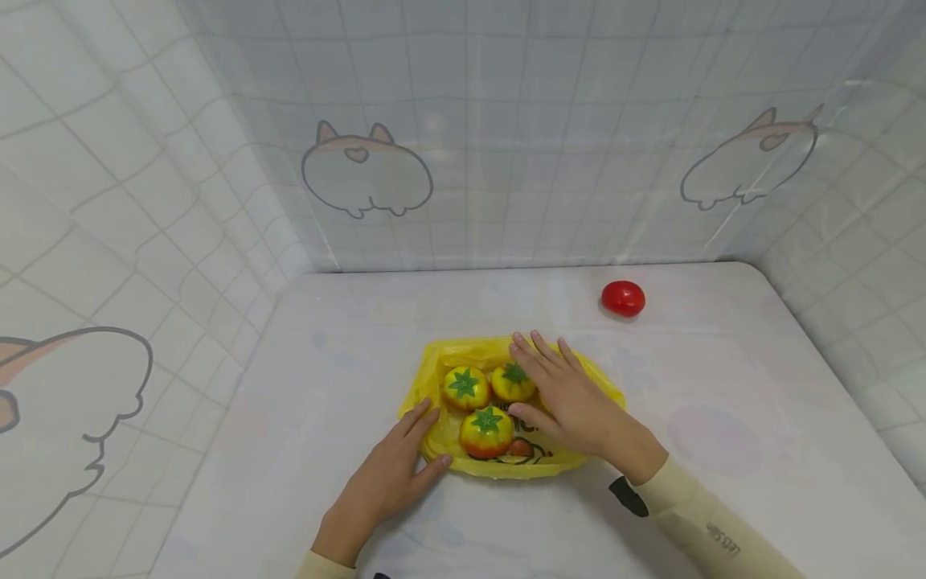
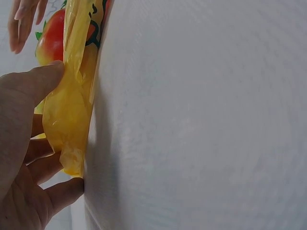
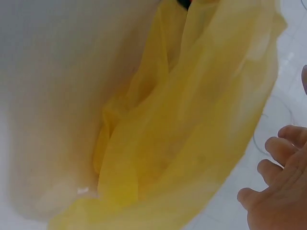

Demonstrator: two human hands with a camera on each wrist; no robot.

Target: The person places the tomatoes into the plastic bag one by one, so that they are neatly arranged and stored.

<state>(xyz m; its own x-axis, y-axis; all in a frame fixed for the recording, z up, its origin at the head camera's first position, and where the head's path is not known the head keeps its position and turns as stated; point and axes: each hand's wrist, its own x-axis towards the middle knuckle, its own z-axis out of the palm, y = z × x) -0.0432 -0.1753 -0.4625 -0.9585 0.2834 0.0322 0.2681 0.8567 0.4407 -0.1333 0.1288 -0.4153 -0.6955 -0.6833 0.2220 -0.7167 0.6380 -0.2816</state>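
Note:
A yellow plastic bag (image 1: 448,354) lies spread on the table with several yellow-and-red toy tomatoes on it, each with a green star-shaped top. One tomato (image 1: 486,434) is nearest the front, another tomato (image 1: 466,388) behind it, and a third tomato (image 1: 514,382) partly under the right hand. My left hand (image 1: 391,470) rests against the bag's left edge, thumb and fingers spread; in the left wrist view the thumb touches the yellow plastic (image 2: 69,115). My right hand (image 1: 571,402) is over the bag's right part, fingers extended. It holds nothing visible.
A shiny red tomato-like object (image 1: 624,298) sits apart at the table's back right. The table (image 1: 325,386) has a pale cover. Tile-patterned walls with cartoon animal drawings (image 1: 367,173) stand behind it and on both sides.

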